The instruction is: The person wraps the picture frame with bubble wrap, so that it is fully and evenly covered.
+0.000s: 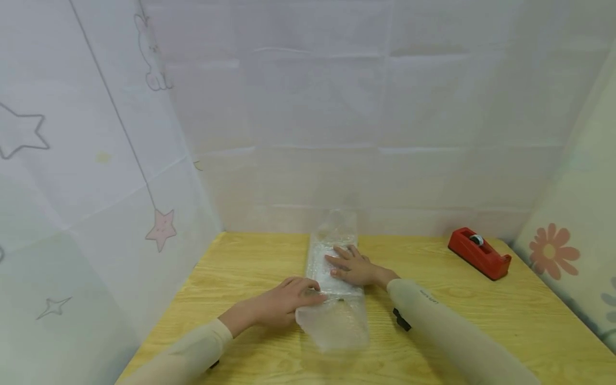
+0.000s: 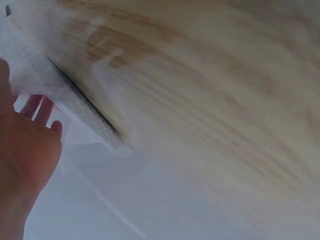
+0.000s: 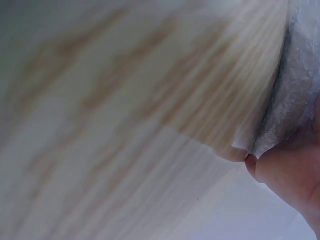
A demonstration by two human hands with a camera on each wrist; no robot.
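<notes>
A flat white item (image 1: 337, 280) wrapped in clear bubble wrap (image 1: 315, 262) lies on the table, with loose wrap at its far and near ends. My right hand (image 1: 353, 267) rests on top of it, fingers spread. At the near left corner my left hand (image 1: 293, 299) pinches the bubble wrap, thumb and fingers bent about its edge by the loose near flap (image 1: 337, 326). In the left wrist view, part of the left hand (image 2: 30, 145) shows beside the wrap (image 2: 75, 100). The right wrist view catches the right hand (image 3: 290, 170) against the wrapped side.
A red tape dispenser (image 1: 478, 254) with a roll in it stands at the right back of the wood-grain table (image 1: 260, 248). Pale printed sheets (image 1: 308, 107) hang behind the table and on both sides.
</notes>
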